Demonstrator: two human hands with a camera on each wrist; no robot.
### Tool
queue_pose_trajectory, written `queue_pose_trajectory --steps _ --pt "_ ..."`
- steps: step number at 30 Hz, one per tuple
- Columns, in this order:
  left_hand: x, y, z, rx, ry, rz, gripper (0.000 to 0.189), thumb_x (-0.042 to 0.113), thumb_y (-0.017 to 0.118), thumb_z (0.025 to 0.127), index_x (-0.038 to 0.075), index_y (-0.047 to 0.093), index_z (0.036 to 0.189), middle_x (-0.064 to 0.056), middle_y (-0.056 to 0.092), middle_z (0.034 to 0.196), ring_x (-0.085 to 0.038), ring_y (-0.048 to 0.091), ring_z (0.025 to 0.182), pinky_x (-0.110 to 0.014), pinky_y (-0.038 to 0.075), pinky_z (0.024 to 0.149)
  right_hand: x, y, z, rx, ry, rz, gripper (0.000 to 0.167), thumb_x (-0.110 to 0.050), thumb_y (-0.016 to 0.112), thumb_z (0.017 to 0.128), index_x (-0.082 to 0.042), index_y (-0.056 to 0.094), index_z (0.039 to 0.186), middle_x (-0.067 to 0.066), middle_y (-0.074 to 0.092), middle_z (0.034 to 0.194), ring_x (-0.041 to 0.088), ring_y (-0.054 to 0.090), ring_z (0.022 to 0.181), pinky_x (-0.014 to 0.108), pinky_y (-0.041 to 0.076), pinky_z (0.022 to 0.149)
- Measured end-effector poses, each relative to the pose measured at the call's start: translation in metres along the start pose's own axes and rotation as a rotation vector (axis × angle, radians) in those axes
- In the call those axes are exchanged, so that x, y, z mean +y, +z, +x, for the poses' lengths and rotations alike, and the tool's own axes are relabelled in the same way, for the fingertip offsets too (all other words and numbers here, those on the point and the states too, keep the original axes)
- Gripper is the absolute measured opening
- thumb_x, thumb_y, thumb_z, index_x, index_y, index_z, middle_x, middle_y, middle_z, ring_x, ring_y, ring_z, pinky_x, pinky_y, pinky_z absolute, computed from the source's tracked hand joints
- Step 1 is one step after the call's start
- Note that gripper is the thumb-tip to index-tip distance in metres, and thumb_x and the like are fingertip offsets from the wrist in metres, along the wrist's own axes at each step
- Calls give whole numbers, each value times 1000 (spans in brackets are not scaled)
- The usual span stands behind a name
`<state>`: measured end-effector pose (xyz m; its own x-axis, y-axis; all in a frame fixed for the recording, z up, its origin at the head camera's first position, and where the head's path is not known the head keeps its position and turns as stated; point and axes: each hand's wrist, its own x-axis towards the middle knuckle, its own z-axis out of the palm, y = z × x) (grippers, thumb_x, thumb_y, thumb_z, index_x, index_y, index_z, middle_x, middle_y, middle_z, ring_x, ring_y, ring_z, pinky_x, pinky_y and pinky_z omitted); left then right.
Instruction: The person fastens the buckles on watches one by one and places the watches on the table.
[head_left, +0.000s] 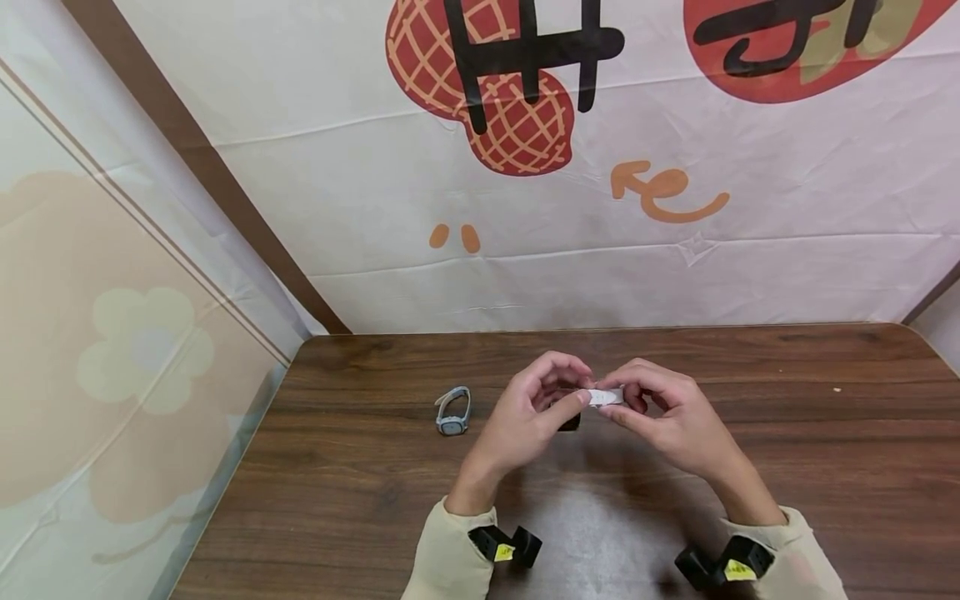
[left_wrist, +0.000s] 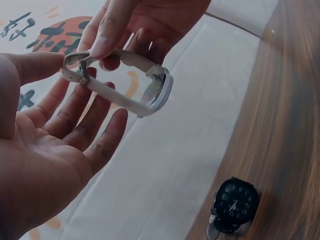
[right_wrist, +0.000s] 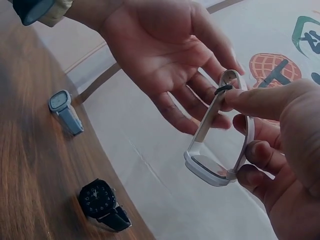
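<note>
A white wristwatch [head_left: 604, 397] is held up between both hands, its strap joined in a loop. My left hand [head_left: 521, 417] pinches the buckle end of the strap between thumb and fingers, the other fingers spread. From the other side my right hand [head_left: 682, 417] grips the strap, thumb near the dark buckle pin, fingers curled along the band. The watch case [right_wrist: 207, 171] hangs at the far end of the loop in the right wrist view. Below the hands lies a black watch [left_wrist: 235, 202] with white numerals, mostly hidden in the head view.
A light blue watch [head_left: 452, 423] rests on the wooden table [head_left: 360, 483] left of the hands. Behind the table hangs a white printed cloth [head_left: 555, 283], with another patterned cloth [head_left: 150, 350] at the left. A tiny pale speck [head_left: 837, 390] lies at the right.
</note>
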<state>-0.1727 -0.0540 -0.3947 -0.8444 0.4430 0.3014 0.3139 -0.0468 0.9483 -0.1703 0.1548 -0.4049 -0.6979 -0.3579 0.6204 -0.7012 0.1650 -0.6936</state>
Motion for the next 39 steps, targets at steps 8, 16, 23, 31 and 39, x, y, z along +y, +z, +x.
queue_pose_trajectory --steps 8,16,23,31,39 --pt "-1 0 0 17 24 -25 19 1 61 94 0 54 111 -22 62 103 -12 60 94 -29 51 87 -1 2 1 -4 12 -9 37 12 78 76 -14 72 103 -6 58 82 7 45 66 24 36 53" --pt "-2 3 2 51 9 -18 17 0 64 92 0 55 106 -20 63 99 -12 59 90 -29 50 84 0 3 0 -7 6 -25 38 11 78 76 -15 72 103 -6 59 82 6 46 66 25 37 54" --pt "-4 7 3 111 -20 -25 18 0 70 89 0 57 101 -18 64 93 -12 60 85 -25 50 77 -1 3 1 -18 51 -61 35 6 79 78 -18 72 103 -7 62 85 6 47 66 24 38 54" --pt "-5 6 2 118 -25 -50 17 2 65 92 -1 57 107 -19 64 97 -12 59 85 -24 47 75 -4 3 -1 -7 103 -55 32 4 78 80 -18 72 102 -6 64 86 7 47 66 27 38 53" --pt "-4 6 2 92 -34 -79 19 2 63 93 -2 57 111 -19 64 100 -11 59 88 -22 46 75 -4 3 -1 -1 118 -22 30 5 77 81 -16 72 102 -5 64 86 8 46 63 24 38 52"
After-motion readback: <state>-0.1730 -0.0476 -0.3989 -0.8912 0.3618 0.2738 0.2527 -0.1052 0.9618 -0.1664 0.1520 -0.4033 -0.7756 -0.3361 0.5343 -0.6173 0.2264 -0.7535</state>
